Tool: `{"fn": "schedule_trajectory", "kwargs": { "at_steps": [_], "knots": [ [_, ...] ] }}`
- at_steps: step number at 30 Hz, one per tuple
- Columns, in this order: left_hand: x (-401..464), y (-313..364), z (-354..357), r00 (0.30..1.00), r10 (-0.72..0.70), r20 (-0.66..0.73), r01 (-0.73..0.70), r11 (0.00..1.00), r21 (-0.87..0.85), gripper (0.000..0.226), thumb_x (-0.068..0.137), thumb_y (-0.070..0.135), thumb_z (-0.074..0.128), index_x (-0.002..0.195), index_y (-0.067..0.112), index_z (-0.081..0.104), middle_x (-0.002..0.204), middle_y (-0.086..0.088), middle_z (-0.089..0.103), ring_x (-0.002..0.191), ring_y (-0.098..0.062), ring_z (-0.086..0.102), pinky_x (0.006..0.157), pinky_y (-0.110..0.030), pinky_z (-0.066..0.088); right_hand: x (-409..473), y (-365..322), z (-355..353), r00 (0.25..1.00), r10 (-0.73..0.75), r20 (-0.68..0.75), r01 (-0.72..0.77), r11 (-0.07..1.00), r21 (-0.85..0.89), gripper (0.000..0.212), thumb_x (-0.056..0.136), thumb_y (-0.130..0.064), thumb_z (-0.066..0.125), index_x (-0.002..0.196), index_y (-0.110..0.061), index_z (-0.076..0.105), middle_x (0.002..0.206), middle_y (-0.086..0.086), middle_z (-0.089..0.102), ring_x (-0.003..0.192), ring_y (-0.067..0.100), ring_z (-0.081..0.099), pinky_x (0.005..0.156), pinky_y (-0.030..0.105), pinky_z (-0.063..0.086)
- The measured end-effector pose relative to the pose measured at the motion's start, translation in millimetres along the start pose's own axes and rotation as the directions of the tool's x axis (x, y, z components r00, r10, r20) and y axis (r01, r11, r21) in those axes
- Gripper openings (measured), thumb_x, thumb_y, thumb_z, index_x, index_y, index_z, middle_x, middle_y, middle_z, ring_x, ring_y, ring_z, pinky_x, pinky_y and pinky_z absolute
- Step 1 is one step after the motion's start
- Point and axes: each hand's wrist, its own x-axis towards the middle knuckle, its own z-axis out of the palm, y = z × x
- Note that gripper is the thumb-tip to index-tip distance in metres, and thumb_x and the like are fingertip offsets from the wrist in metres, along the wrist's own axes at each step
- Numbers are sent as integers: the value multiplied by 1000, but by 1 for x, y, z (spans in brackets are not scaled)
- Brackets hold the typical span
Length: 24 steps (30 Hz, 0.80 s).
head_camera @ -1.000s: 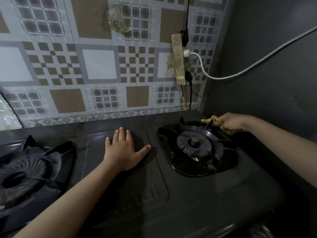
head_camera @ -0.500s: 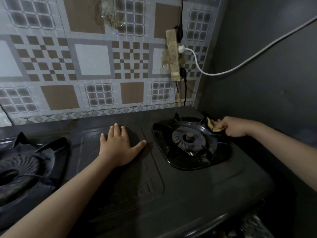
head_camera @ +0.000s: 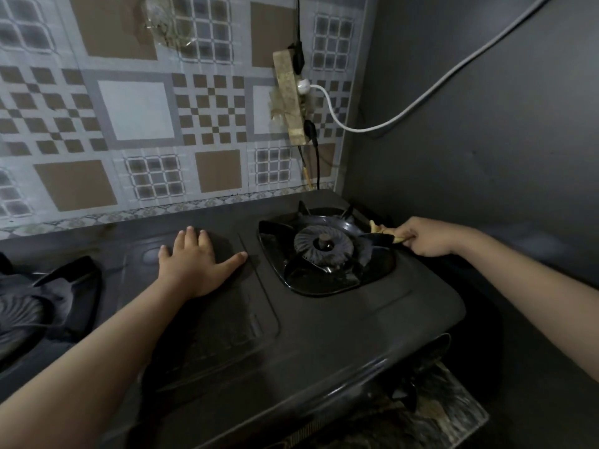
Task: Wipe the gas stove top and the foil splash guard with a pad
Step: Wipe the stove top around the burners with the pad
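Gas stove top [head_camera: 324, 319] fills the lower part of my head view, dark and matte, its back edge against the patterned foil splash guard [head_camera: 136, 115]. I see my left hand [head_camera: 194, 264] lying flat on the raised centre panel between the two burners, fingers straight and spread, thumb pointing toward the right burner [head_camera: 322, 246]; that grip holds nothing. My right hand [head_camera: 428, 236] sits at the stove's right edge, just beside the right burner's black drip pan [head_camera: 324, 283], fingers curled around a yellowish pad [head_camera: 384, 231]. The pad pokes out of the fist toward the pan's back right rim, touching one of the pan-support prongs there. The left burner [head_camera: 29, 306] is partly cut off at the left edge of the view. On the splash guard hangs a grimy power strip [head_camera: 290, 98] with a white cable [head_camera: 421, 102] running off across the grey side wall [head_camera: 486, 140].
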Motion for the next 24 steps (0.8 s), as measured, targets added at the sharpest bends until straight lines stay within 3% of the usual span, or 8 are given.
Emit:
{"fn": "schedule_trajectory", "kwargs": {
  "at_steps": [4,8,11,13,17,20,24],
  "knots": [
    [1,0,0,1000,1,-17,-1,1000,4,108,76,85,24,153,9,16,161,-12,6,148,-27,5,117,-52,10,-13,1,3,1000,-6,-26,6,1000,5,37,83,7,42,78,-20,68,78,-5,58,79,10,52,71,22,39],
    [2,0,0,1000,-5,-13,5,1000,-1,108,76,85,25,152,9,16,161,-12,6,148,-27,5,116,-53,10,-31,-9,7,996,21,-88,-28,996,-83,41,85,5,45,63,-29,51,70,-12,52,72,5,50,63,17,36],
    [2,0,0,1000,-6,-17,6,1000,0,107,76,85,26,152,9,17,161,-12,7,148,-27,6,116,-54,11,-45,-17,15,994,9,-109,-33,975,-221,32,81,3,45,71,-26,53,79,-2,59,79,16,58,65,27,45],
    [2,1,-1,1000,-7,-16,7,1000,-3,106,77,84,27,152,9,18,161,-13,8,148,-28,7,115,-54,11,-50,-26,20,993,15,-119,-48,957,-285,30,79,5,44,76,-23,54,83,2,56,78,22,57,62,28,43],
    [2,2,0,1000,-11,-28,11,1000,-4,107,76,84,27,151,9,18,160,-13,9,148,-28,8,115,-55,12,-62,-44,29,987,28,-158,-91,908,-409,34,79,5,43,105,-7,62,91,11,56,78,29,59,62,32,48],
    [3,2,0,1000,-13,-27,13,1000,-7,107,76,84,27,152,9,18,160,-13,9,148,-28,8,115,-55,13,-83,-49,41,987,11,-162,-85,885,-457,34,79,2,44,107,-7,61,102,14,61,87,29,62,69,32,50],
    [3,2,2,999,-12,-30,12,1000,5,108,76,85,25,152,8,18,160,-13,9,148,-28,8,115,-55,12,-105,-64,69,988,3,-154,-65,912,-404,58,79,1,44,136,-6,45,141,13,46,127,27,48,104,35,43]
  ]
}}
